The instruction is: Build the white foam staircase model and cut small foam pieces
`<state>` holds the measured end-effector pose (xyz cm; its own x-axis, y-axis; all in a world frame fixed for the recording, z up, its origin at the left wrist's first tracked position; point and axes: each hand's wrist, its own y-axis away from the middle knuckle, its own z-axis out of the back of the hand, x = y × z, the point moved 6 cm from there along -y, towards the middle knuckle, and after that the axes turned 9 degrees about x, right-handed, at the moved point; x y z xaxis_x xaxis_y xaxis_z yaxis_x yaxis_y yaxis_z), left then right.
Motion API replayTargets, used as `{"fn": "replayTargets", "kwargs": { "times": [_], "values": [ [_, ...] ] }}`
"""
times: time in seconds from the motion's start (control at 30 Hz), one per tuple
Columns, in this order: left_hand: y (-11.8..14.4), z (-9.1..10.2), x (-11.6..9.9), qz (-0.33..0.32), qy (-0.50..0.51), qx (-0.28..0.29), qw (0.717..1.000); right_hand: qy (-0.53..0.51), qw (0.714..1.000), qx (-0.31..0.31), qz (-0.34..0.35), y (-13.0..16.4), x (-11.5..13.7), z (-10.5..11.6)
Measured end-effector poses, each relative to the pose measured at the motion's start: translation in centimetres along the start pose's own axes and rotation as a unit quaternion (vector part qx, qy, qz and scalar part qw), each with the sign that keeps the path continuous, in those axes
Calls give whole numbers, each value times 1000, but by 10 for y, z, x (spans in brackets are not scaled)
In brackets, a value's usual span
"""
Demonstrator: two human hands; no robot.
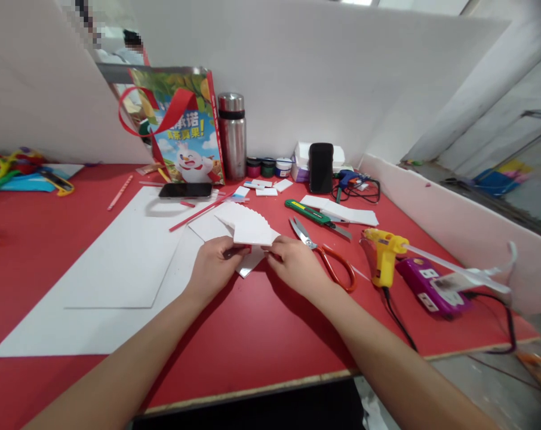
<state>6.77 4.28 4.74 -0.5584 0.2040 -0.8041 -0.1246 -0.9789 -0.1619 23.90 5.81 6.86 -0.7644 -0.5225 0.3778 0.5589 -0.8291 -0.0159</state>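
A fan of stacked white card pieces (248,226) sits on the red table (261,334), spread out like steps. My left hand (214,263) pinches its lower left corner. My right hand (297,263) grips the fan's lower right edge. Both hands rest close together just above the tabletop. Red-handled scissors (326,254) lie right next to my right hand.
Large white sheets (118,269) lie on the left. A green utility knife (313,216), a yellow glue gun (384,254) and a purple power strip (429,286) lie to the right. At the back stand a gift bag (185,128), a steel flask (232,136), paint jars (268,167) and two phones (185,190).
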Motion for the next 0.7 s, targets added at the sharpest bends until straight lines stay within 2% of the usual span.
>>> {"fn": "replayTargets", "kwargs": {
  "times": [0.4, 0.7],
  "values": [
    [5, 3, -1, 10, -18, -2, 1000, 8, 999, 36, 15, 5, 10, -6],
    [12, 13, -14, -2, -42, 7, 999, 40, 998, 49, 22, 12, 15, 7]
  ]
}}
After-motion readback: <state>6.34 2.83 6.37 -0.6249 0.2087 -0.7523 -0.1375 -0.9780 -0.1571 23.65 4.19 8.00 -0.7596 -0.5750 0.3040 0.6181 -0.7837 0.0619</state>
